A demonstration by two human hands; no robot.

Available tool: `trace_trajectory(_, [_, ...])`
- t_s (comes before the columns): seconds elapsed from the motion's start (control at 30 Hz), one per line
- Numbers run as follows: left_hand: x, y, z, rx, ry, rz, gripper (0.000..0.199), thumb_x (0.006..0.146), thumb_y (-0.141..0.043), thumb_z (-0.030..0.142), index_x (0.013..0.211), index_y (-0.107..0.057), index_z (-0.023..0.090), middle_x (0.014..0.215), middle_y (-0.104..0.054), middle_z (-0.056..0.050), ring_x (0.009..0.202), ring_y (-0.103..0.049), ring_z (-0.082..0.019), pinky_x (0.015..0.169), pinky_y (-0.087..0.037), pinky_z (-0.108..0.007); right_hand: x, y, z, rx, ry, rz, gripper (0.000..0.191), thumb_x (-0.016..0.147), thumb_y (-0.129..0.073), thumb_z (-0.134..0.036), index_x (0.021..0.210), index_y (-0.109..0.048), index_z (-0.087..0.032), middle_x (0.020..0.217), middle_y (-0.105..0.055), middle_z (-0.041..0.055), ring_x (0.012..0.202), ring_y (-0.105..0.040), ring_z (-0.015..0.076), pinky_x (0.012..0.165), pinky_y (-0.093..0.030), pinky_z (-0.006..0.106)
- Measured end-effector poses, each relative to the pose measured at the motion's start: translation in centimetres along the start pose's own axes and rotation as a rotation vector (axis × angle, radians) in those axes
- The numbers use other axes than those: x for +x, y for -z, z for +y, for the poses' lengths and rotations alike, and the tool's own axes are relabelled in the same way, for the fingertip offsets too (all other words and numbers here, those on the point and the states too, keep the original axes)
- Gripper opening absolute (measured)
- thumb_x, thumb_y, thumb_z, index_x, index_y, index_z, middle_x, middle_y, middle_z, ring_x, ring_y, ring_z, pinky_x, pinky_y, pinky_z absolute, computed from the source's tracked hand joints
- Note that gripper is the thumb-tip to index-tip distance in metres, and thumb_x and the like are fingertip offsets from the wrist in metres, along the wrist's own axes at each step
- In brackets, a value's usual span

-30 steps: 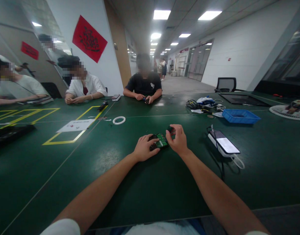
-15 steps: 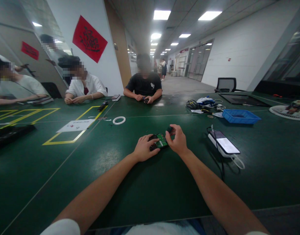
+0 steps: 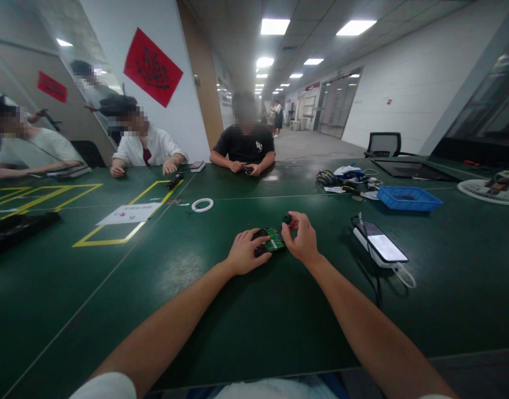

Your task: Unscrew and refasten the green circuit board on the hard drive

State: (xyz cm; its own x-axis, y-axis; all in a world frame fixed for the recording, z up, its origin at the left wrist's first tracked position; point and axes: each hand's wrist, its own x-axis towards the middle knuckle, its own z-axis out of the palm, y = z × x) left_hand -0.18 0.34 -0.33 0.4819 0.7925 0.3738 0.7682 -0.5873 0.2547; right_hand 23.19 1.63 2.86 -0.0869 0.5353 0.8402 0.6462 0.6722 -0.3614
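Observation:
A small black device with a green circuit board (image 3: 275, 240) exposed on its top lies flat on the dark green table. Gripping it from the left is my left hand (image 3: 247, 252), its fingers over the top and its thumb along the near side. My right hand (image 3: 303, 238) is just off the device's right end, fingers closed in a pinch. From the fingertips sticks out a small dark rounded object (image 3: 286, 219); its kind and lower part cannot be made out.
To the right, a phone (image 3: 383, 244) with cables lies on a white block, before a blue tray (image 3: 410, 199) and tangled cables (image 3: 327, 177). Left are a white ring (image 3: 202, 205), a paper sheet (image 3: 130, 213) and yellow tape (image 3: 100, 242). Several people sit across the table.
My hands and the device have barely moved. Across the table, the person in white has parted their hands, and one now reaches toward the black cylindrical object.

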Motion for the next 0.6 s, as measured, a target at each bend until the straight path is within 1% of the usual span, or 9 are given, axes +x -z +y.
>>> trace_trajectory(0.1, [-0.03, 0.06, 0.02, -0.003, 0.002, 0.0, 0.058, 0.089, -0.062, 0.061, 0.14, -0.059, 0.034, 0.152, -0.045, -0.009, 0.136, -0.043, -0.036, 0.112, -0.035, -0.057, 0.08, 0.01, -0.02, -0.016, 0.008, 0.008, 0.039, 0.097, -0.057, -0.034, 0.132, -0.047, -0.022, 0.098, -0.06, 0.0059, 0.075, -0.062, 0.0183, 0.071, -0.059, 0.036])
trace_trajectory(0.23, [-0.04, 0.22, 0.2, -0.011, 0.004, 0.002, 0.058, 0.088, -0.063, 0.06, 0.14, -0.06, 0.035, 0.152, -0.045, -0.008, 0.136, -0.044, -0.036, 0.112, -0.035, -0.057, 0.24, 0.05, -0.09, -0.074, 0.014, 0.037, 0.036, 0.097, -0.058, -0.035, 0.13, -0.051, -0.023, 0.089, -0.058, 0.0035, 0.073, -0.059, 0.0186, 0.069, -0.057, 0.035])
trace_trajectory(0.3, [-0.04, 0.24, 0.25, -0.013, 0.004, 0.009, 0.058, 0.088, -0.064, 0.06, 0.14, -0.06, 0.035, 0.152, -0.045, -0.008, 0.135, -0.044, -0.036, 0.112, -0.035, -0.057, 0.29, 0.11, -0.15, -0.085, 0.012, 0.054, 0.036, 0.096, -0.06, -0.037, 0.128, -0.052, -0.024, 0.089, -0.058, 0.0037, 0.072, -0.058, 0.0182, 0.068, -0.057, 0.035])
trace_trajectory(0.4, [-0.06, 0.17, 0.21, -0.015, 0.003, 0.009, 0.057, 0.088, -0.064, 0.059, 0.139, -0.06, 0.035, 0.152, -0.045, -0.008, 0.135, -0.045, -0.036, 0.112, -0.035, -0.057, 0.28, 0.19, -0.22, -0.054, 0.015, 0.069, 0.037, 0.095, -0.062, -0.037, 0.127, -0.052, -0.023, 0.099, -0.059, 0.0066, 0.074, -0.06, 0.0178, 0.068, -0.059, 0.035])
trace_trajectory(0.5, [-0.08, 0.09, 0.14, -0.01, 0.004, 0.007, 0.058, 0.088, -0.063, 0.06, 0.14, -0.06, 0.034, 0.152, -0.045, -0.008, 0.136, -0.044, -0.036, 0.112, -0.035, -0.057, 0.23, 0.12, -0.16, -0.003, 0.022, 0.067, 0.037, 0.095, -0.061, -0.034, 0.129, -0.051, -0.023, 0.114, -0.058, 0.0111, 0.085, -0.064, 0.0199, 0.073, -0.062, 0.038])
trace_trajectory(0.6, [-0.04, 0.07, 0.13, -0.003, -0.001, 0.006, 0.058, 0.088, -0.063, 0.06, 0.14, -0.06, 0.034, 0.151, -0.046, -0.009, 0.135, -0.044, -0.036, 0.111, -0.035, -0.056, 0.15, -0.18, 0.0, 0.041, 0.027, 0.075, 0.038, 0.096, -0.06, -0.031, 0.131, -0.049, -0.022, 0.123, -0.059, 0.0139, 0.095, -0.067, 0.0222, 0.076, -0.064, 0.04])
